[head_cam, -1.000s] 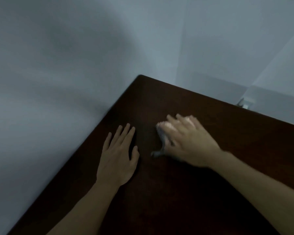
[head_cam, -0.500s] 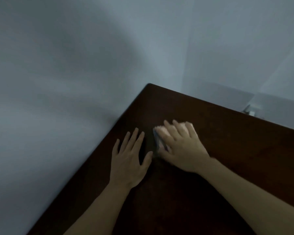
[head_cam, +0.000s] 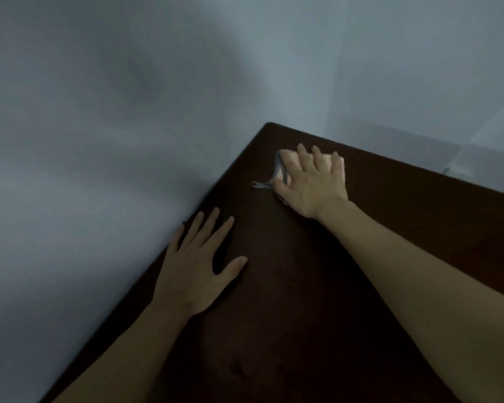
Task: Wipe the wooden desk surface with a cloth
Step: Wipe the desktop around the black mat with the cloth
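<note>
Cloth [head_cam: 282, 173] is sitting right under the right hand [head_cam: 312, 184], up near the far corner of the wooden desk [head_cam: 317, 301]; the fingers are lying straight and spread over it, pressing it flat against the wood rather than gripping it; a pale edge is peeking out past the fingertips and a little braided loop [head_cam: 261, 185] is trailing out on the thumb side, toward the wall [head_cam: 99, 141]. So the cloth is lying directly beneath the palm, with nothing to reach for. The left hand [head_cam: 198, 266] is resting flat on the desk nearer the body, close to the wall-side edge, fingers straight and holding nothing; it's well apart from the cloth, so the right hand is clearly the one doing the work.

The right arm is reaching out long toward that corner, so I'm guessing the cloth is about at the far end of its reach; most of the unwiped-looking desk is lying back toward the body and off to the right, so the next pass is probably heading that way.
</note>
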{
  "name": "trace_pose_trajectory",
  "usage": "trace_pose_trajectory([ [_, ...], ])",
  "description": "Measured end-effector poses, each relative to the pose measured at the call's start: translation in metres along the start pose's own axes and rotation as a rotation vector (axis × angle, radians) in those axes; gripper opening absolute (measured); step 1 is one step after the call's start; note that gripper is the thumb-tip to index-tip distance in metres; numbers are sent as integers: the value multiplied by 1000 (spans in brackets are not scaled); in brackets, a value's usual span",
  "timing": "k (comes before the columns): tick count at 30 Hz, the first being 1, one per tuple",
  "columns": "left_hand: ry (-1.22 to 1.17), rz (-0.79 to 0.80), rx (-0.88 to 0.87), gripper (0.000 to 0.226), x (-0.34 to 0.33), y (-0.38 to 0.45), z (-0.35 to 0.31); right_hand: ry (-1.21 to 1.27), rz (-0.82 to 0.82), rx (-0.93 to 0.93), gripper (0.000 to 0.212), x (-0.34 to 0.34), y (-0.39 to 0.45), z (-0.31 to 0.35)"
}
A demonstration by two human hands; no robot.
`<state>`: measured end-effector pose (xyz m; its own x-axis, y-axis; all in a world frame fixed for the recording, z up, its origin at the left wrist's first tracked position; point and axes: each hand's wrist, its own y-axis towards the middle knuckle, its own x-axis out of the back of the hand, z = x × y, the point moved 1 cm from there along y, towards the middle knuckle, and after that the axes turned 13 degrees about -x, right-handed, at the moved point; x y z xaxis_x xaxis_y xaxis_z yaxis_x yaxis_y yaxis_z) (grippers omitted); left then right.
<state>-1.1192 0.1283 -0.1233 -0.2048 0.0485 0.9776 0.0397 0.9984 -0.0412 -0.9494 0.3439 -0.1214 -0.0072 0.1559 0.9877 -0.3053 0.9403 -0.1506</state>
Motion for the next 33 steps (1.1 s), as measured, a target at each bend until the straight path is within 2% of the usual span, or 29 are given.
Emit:
trace_pose_trajectory([
  [5,-23,-25,1,86,0,-2,1,13,19,249,75,0,-61,9],
  [9,-36,-41,-11,91,1,-3,0,-36,80,405,71,-4,-113,-19],
  [11,-47,-45,-10,92,3,-3,0,-48,112,388,72,-1,-104,-30],
  [14,-32,-24,6,93,3,-4,1,-20,76,214,77,2,-54,-27],
  [17,-62,-31,11,90,3,-4,1,-2,22,49,81,3,6,-9],
  [20,-84,-39,9,88,3,-3,0,-6,21,-35,80,3,34,19],
  [23,-94,-69,0,90,3,-3,-2,18,0,35,77,4,13,43],
  [26,-149,-166,11,88,2,-6,-2,56,-15,249,71,-1,-47,53],
  [29,-238,-264,37,78,2,-12,-2,22,11,407,70,-6,-93,34],
  [33,-244,-245,49,79,4,-11,-3,-14,60,373,72,-2,-70,2],
])
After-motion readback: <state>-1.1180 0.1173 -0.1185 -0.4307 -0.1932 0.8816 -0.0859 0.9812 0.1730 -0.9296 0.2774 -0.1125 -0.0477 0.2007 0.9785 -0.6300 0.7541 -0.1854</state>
